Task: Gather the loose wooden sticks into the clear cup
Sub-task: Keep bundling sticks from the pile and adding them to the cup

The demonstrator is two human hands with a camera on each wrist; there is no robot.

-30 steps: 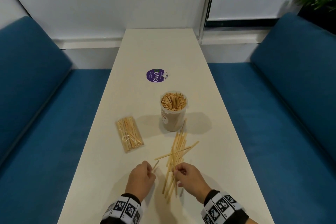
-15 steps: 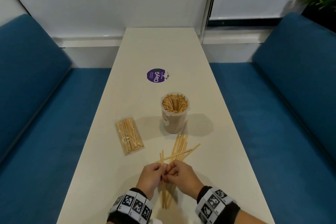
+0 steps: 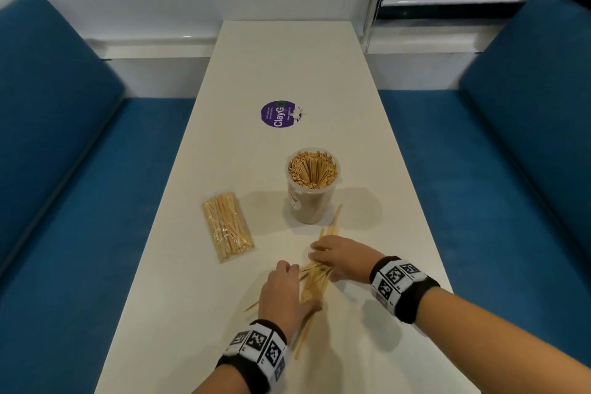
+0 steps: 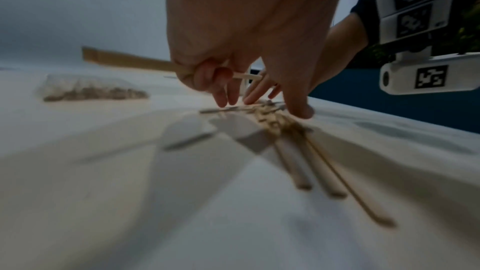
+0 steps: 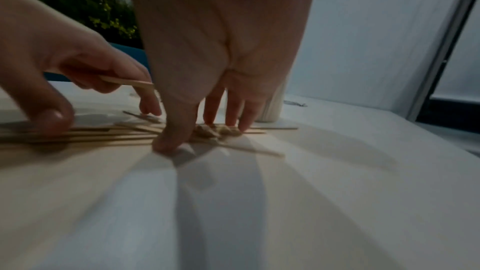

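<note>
The clear cup (image 3: 311, 201), packed with upright wooden sticks, stands mid-table. Just in front of it a bunch of loose sticks (image 3: 315, 281) lies roughly lengthwise between my hands. My left hand (image 3: 283, 294) rests over the near part of the bunch. In the left wrist view its curled fingers hold one flat stick (image 4: 130, 62) while its thumb (image 4: 298, 110) touches the pile. My right hand (image 3: 339, 261) lies across the far part, its straight fingers (image 5: 233, 114) pressing on the sticks (image 5: 103, 134). One stick (image 3: 337, 213) pokes out beside the cup's base.
A sealed clear packet of sticks (image 3: 227, 230) lies left of the cup. A purple round sticker (image 3: 278, 113) is on the white table (image 3: 287, 57) beyond it. Blue bench seats (image 3: 64, 169) flank the narrow table on both sides.
The hands, pinched together at the pile's near end half a second ago, have parted. The right hand moved forward onto the far part; the scattered, crossing sticks now lie in a tighter bunch.
</note>
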